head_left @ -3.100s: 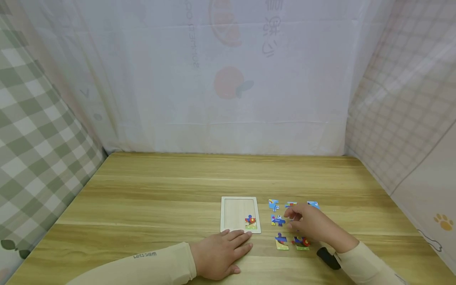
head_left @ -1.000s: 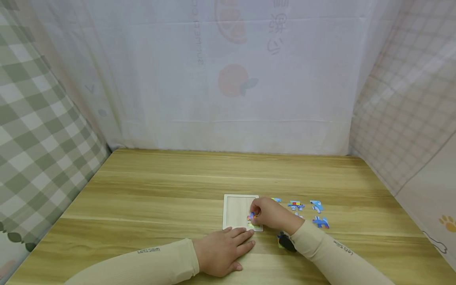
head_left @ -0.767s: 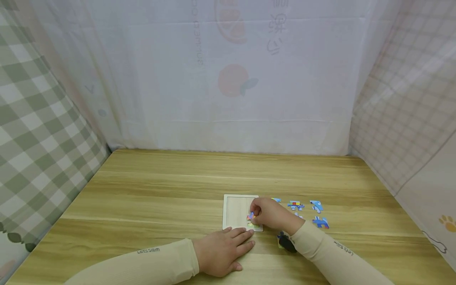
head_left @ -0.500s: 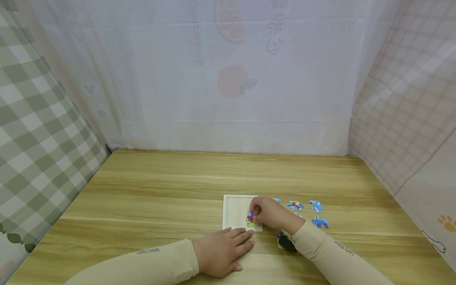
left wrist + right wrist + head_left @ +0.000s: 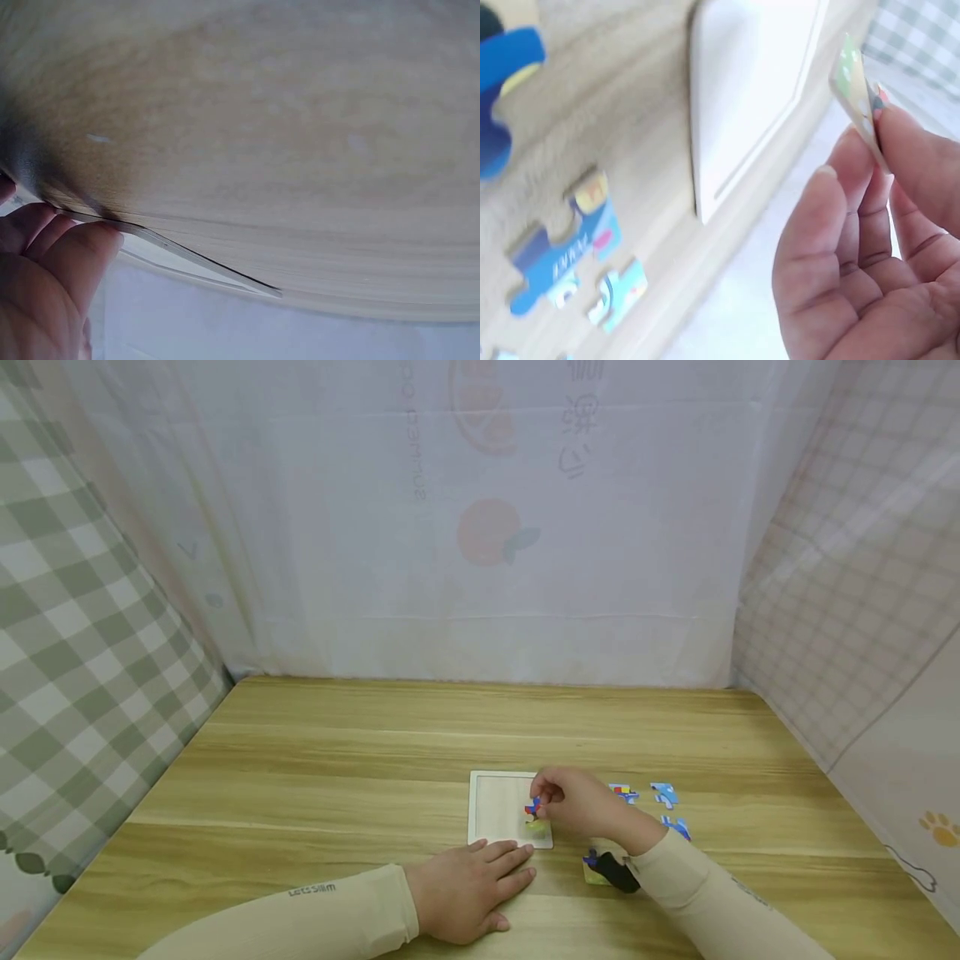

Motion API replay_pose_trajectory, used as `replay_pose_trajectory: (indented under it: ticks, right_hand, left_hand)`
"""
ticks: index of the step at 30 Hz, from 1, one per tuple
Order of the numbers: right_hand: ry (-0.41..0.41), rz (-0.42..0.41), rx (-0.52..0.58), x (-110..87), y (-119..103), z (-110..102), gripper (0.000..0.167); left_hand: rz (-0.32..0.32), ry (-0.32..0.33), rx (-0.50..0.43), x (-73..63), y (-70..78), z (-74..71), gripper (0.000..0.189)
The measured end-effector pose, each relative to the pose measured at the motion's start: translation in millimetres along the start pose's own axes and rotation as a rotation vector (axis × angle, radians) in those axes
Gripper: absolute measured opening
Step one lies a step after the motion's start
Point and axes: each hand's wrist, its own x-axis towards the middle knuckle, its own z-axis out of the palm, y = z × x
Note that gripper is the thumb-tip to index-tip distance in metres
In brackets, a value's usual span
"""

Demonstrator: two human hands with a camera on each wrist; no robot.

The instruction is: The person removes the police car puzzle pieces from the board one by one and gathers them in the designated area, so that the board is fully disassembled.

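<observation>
My right hand [image 5: 577,806] pinches a jigsaw puzzle piece [image 5: 853,86] between thumb and fingertips. In the right wrist view the piece is tilted up on edge, off the tray; the head view shows its blue, red and yellow-green print over the tray's right side. The pale wooden puzzle tray [image 5: 473,810] lies on the table, its visible inside bare wood. Flat on the table, my left hand [image 5: 465,893] rests with its fingertips at the tray's near edge. The left wrist view shows those fingers [image 5: 82,255] against the rim.
Loose puzzle pieces lie right of the tray: a blue one [image 5: 664,794] at the back, one with red and yellow [image 5: 624,792], and another [image 5: 596,872] partly under the black wrist camera [image 5: 618,872]. My right forearm hides others. A white curtain [image 5: 337,568] stands behind the table.
My right hand has gone from above the loose pieces to the tray, taken hold of the piece in its near right corner and lifted it. My left hand has stayed in place.
</observation>
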Motion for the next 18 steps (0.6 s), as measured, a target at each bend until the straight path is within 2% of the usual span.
replay_pose_trajectory:
  ticks: [6, 13, 18]
  right_hand:
    - [0.022, 0.002, 0.031, -11.1, 0.2, -12.8, 0.01]
    - [0.054, 0.01, 0.072, -23.3, 12.9, -25.8, 0.01]
    - [0.079, 0.021, 0.082, -32.9, 20.4, -33.5, 0.011]
  left_hand:
    - [0.004, 0.007, 0.0, 0.2, -0.3, 1.4, 0.059]
    - [0.005, -0.023, -0.037, 1.5, 0.1, -0.2, 0.059]
    - [0.001, -0.02, -0.04, 1.7, 0.1, 0.8, 0.06]
